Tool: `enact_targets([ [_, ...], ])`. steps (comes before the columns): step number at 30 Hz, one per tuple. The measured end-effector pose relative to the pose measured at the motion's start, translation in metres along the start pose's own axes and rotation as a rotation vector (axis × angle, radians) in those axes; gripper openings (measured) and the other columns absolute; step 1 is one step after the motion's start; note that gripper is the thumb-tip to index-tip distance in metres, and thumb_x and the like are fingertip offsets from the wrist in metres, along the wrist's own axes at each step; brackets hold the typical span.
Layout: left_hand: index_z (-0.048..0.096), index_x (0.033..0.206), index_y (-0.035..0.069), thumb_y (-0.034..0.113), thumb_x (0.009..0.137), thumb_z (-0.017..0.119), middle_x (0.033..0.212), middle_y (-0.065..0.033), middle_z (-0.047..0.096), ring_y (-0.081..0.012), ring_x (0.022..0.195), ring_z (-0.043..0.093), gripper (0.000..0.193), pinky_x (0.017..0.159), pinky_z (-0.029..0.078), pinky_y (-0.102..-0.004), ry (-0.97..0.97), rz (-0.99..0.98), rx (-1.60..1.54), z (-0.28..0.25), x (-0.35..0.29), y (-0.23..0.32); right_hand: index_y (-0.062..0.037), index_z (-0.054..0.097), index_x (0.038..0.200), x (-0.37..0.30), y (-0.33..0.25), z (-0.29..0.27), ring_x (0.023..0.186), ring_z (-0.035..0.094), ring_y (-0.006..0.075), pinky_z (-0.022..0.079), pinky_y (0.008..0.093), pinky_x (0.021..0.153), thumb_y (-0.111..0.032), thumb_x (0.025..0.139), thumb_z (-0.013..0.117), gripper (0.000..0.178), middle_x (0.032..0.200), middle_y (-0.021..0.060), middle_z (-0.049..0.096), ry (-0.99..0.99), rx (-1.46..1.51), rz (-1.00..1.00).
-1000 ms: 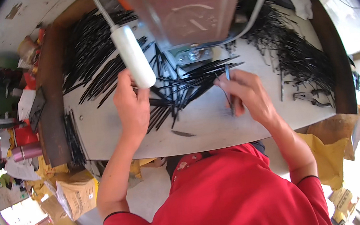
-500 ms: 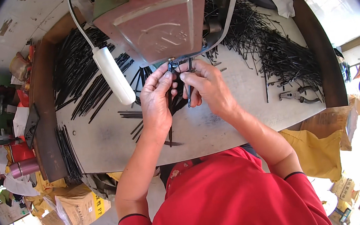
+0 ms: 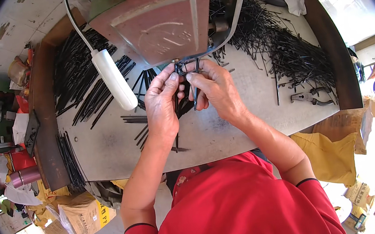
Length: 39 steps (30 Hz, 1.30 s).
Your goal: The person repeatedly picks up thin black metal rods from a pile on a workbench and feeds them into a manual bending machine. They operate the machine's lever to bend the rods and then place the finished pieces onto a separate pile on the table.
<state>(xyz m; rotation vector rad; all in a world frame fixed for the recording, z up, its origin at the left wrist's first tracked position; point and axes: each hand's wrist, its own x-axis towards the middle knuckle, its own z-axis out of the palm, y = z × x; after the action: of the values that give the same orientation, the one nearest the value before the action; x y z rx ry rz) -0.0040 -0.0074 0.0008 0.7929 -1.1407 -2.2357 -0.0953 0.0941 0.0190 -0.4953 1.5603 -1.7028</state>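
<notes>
Just below the machine head (image 3: 158, 29), with its reddish-brown plate and green body, my two hands meet. My left hand (image 3: 161, 99) pinches a thin black rod (image 3: 177, 118) whose upper end is at the machine's small working point; its lower part runs down past my palm. My right hand (image 3: 214, 88) is closed on another slim black rod (image 3: 194, 90), held nearly upright between thumb and fingers. The fingertips of both hands are close together at the working point. My fingers partly hide the rod ends, so whether they touch the machine cannot be told.
Bundles of black rods (image 3: 81, 69) lie at the left, with a white lamp-like bar (image 3: 115, 81) hanging over them. A tangled heap of black pieces (image 3: 292, 52) covers the right side, near pliers (image 3: 311, 97). A raised brown edge (image 3: 346, 74) borders the metal table (image 3: 254, 125).
The machine and lamp-like bar appear slightly farther left and higher in the view. My right hand and its rod have shifted very slightly; both hands keep their grip.
</notes>
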Motion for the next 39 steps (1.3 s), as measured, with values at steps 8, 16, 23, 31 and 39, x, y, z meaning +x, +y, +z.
enact_targets([
  [8,0.054,0.119,-0.003,0.007,0.091,0.058,0.089,-0.0038,0.06,-0.007,0.073,0.054,0.03,0.062,0.046,-0.0196,-0.028,-0.002,-0.013,-0.002,-0.001,-0.003,0.0026,0.057,0.109,-0.002,0.001,0.002,0.042,0.05,0.0094,0.037,0.0209,0.039,-0.016,0.09,0.053,0.027,0.065,0.0067,0.058,0.011,0.024,0.016],
  [16,0.052,0.12,-0.004,0.006,0.091,0.058,0.087,-0.004,0.059,-0.007,0.069,0.051,0.031,0.059,0.045,-0.0202,-0.011,0.015,-0.03,-0.001,0.001,-0.008,0.0044,0.055,0.106,0.001,0.007,0.003,0.042,0.052,0.0094,0.04,0.022,0.038,-0.013,0.089,0.054,0.024,0.067,0.0073,0.061,0.006,-0.002,-0.004],
  [23,0.05,0.123,-0.004,0.006,0.091,0.058,0.085,-0.0035,0.058,-0.0076,0.067,0.049,0.034,0.059,0.044,-0.0212,0.003,0.014,-0.086,0.006,-0.004,-0.008,0.0058,0.055,0.106,-0.004,0.006,0.008,0.043,0.055,0.0103,0.043,0.0238,0.04,-0.01,0.089,0.054,0.024,0.066,0.0082,0.062,0.07,-0.147,-0.095],
  [31,0.05,0.124,-0.004,0.006,0.091,0.058,0.085,-0.0033,0.058,-0.0074,0.067,0.049,0.035,0.06,0.045,-0.0213,0.004,0.007,-0.09,0.006,-0.005,-0.007,0.0058,0.055,0.107,-0.003,0.005,0.009,0.043,0.055,0.0104,0.043,0.0243,0.04,-0.01,0.089,0.054,0.024,0.066,0.0084,0.063,0.075,-0.156,-0.105],
  [39,0.051,0.121,-0.002,0.006,0.091,0.059,0.084,-0.0038,0.06,-0.0086,0.066,0.054,0.033,0.055,0.046,-0.0212,0.014,-0.014,-0.049,0.006,-0.002,-0.003,0.0051,0.057,0.093,0.006,0.006,0.003,0.041,0.054,0.0115,0.042,0.0249,0.038,-0.014,0.088,0.053,0.02,0.063,0.0084,0.061,0.032,-0.133,-0.044],
])
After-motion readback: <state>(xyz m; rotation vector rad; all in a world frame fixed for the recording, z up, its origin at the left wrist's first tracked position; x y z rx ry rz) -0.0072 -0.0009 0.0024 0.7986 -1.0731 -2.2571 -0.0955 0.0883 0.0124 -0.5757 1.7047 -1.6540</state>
